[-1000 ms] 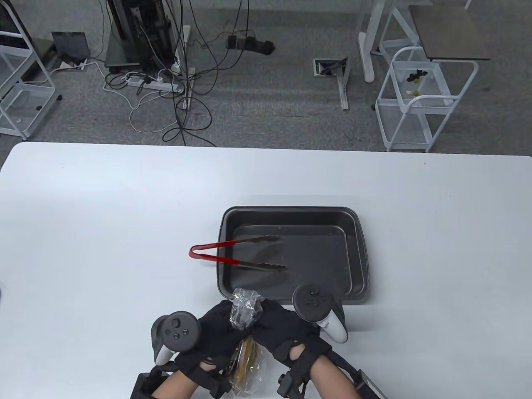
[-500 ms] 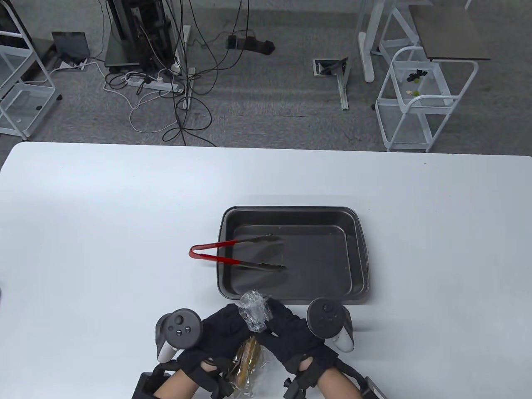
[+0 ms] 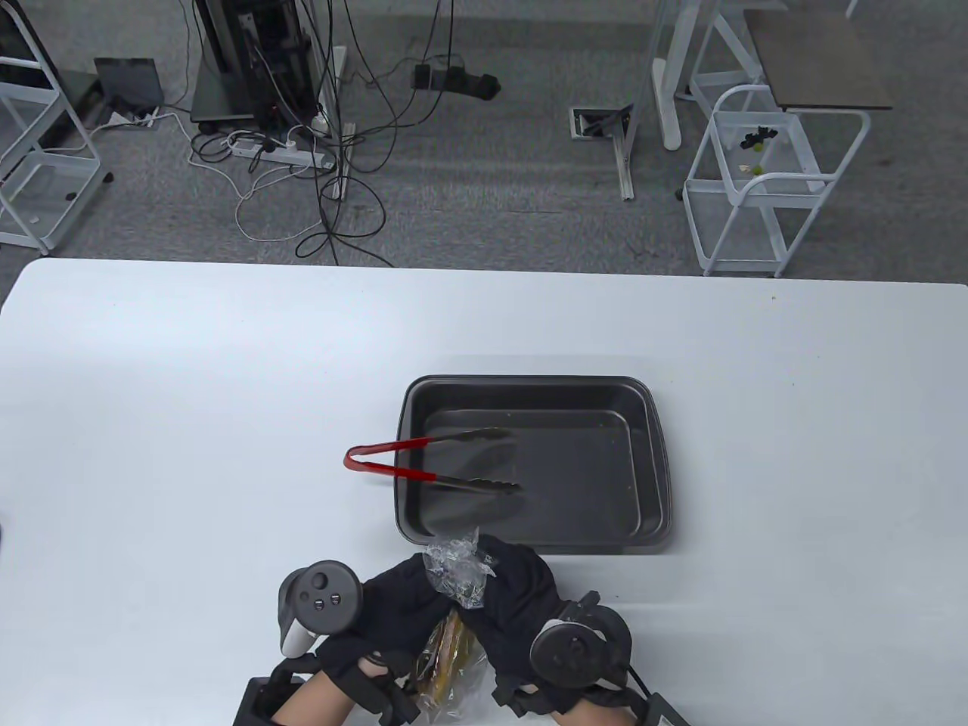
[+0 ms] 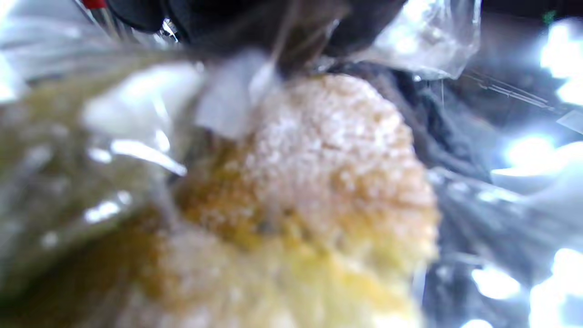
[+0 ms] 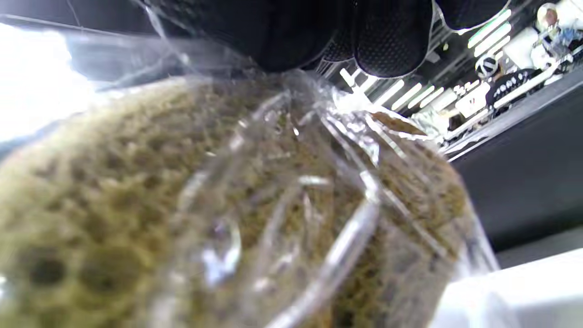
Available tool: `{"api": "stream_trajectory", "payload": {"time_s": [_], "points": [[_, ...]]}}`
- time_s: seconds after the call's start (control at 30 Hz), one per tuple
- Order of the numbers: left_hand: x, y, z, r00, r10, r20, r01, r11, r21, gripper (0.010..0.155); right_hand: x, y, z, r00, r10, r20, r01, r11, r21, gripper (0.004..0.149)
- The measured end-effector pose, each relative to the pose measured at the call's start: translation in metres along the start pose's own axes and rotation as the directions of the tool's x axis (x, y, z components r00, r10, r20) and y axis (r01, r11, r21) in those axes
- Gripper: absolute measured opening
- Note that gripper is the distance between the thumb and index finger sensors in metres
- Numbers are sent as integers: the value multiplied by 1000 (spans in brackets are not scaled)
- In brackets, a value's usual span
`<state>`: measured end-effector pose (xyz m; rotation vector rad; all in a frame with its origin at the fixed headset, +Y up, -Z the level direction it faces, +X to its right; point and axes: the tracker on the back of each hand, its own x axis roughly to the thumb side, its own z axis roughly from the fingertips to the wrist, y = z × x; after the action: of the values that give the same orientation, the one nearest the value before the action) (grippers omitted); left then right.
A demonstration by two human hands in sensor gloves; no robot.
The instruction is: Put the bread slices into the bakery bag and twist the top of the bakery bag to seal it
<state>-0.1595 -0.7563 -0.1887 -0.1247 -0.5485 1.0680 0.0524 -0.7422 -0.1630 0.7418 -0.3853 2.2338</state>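
Note:
A clear plastic bakery bag (image 3: 452,575) stands at the table's near edge with bread slices (image 3: 446,654) inside; its gathered top sticks up between both gloves. My left hand (image 3: 401,605) grips the bag's neck from the left. On the other side my right hand (image 3: 514,597) grips the same neck, wrist rolled so its tracker faces the camera. The left wrist view is filled by the bread (image 4: 319,191) behind wrinkled plastic. In the right wrist view, the bag (image 5: 319,191) wraps the bread (image 5: 114,218), with gloved fingertips (image 5: 387,41) pinching its top.
A dark baking tray (image 3: 650,454) lies just beyond the hands, with red-handled tongs (image 3: 408,461) resting over its left rim. White table surface spreads left, right and far. Carts and cables are on the floor beyond the table.
My right hand has rolled over toward me, its tracker swinging from the far right side down to the near side, and the bag's top has turned with it. The left hand barely moved.

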Motion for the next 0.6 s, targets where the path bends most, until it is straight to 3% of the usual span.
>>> {"api": "stream_trajectory", "payload": {"time_s": [0.3, 0.6], "points": [[3, -8, -2, 998, 49, 26, -47, 996, -71, 56, -11, -3, 1, 991, -72, -110, 64, 995, -71, 54], [8, -13, -4, 996, 83, 39, -74, 978, -195, 62, -29, -8, 0, 933, -356, -52, 356, 935, -9, 56]]}}
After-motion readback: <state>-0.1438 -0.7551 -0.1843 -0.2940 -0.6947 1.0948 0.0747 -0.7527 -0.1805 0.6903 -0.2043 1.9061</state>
